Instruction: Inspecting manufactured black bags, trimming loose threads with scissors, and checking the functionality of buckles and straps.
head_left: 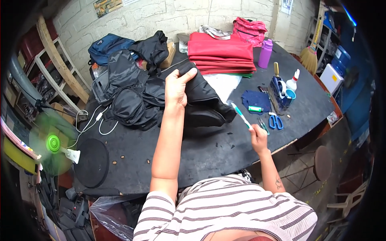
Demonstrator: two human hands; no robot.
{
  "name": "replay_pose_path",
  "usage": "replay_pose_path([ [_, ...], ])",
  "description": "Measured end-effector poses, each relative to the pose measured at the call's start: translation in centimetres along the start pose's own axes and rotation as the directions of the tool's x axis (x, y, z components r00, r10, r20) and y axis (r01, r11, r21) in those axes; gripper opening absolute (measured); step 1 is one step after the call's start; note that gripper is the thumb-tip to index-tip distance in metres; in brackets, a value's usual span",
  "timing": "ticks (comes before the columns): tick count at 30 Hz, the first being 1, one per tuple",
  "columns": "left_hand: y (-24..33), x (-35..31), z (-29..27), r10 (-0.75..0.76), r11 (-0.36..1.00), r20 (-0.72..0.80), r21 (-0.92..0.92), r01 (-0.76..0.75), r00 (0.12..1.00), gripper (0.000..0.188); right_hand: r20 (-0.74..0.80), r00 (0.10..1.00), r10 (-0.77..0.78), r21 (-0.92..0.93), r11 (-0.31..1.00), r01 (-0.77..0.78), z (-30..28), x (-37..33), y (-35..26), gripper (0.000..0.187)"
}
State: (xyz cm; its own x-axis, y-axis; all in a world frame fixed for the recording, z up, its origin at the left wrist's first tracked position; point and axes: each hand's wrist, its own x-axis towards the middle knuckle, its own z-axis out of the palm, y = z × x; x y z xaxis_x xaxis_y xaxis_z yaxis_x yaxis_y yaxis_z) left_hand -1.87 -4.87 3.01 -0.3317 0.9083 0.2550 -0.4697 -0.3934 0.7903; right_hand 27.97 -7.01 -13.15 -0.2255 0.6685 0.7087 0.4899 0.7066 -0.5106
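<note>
My left hand (176, 91) grips the upper edge of a black fabric bag (202, 93) and holds it raised and tilted over the table, thumb on top. In my right hand (258, 138) is a white and teal toothbrush (241, 115), gripped by the end of its handle. Its head points up and left, close to the bag's lower right corner; whether the bristles touch the cloth I cannot tell. Behind the bag and to its left lie more black bags (128, 105) in a heap.
Red folded fabric (220, 50) is stacked at the back beside a purple bottle (265, 54). Blue-handled scissors (276, 122), a dark blue cloth (255, 100) and a tool holder (280, 94) sit on the right. A green fan (53, 143) spins at the left, near white cables (90, 124).
</note>
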Motion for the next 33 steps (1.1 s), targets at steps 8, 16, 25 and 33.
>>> replay_pose_path([
  [8,-3.2,0.1,0.4,0.166,0.985,-0.075,0.056,-0.162,0.983,0.021,-0.187,0.972,0.144,-0.405,0.89,-0.21,0.2,1.4,1.2,0.027],
  [16,-4.7,-0.8,1.8,0.062,0.998,0.019,0.014,-0.062,0.998,0.018,0.186,0.977,-0.101,0.313,0.949,0.039,5.1,7.7,-7.9,0.044],
  [25,-4.5,-2.3,2.1,0.113,0.99,0.04,0.079,-0.116,0.993,0.022,0.413,0.881,0.23,0.829,0.305,-0.468,6.2,7.8,-7.7,0.035],
  [33,-3.8,-0.8,1.6,-0.257,0.945,0.287,-0.125,0.302,0.923,0.049,0.382,0.924,-0.006,0.859,-0.368,-0.357,6.3,8.9,-8.8,0.066],
])
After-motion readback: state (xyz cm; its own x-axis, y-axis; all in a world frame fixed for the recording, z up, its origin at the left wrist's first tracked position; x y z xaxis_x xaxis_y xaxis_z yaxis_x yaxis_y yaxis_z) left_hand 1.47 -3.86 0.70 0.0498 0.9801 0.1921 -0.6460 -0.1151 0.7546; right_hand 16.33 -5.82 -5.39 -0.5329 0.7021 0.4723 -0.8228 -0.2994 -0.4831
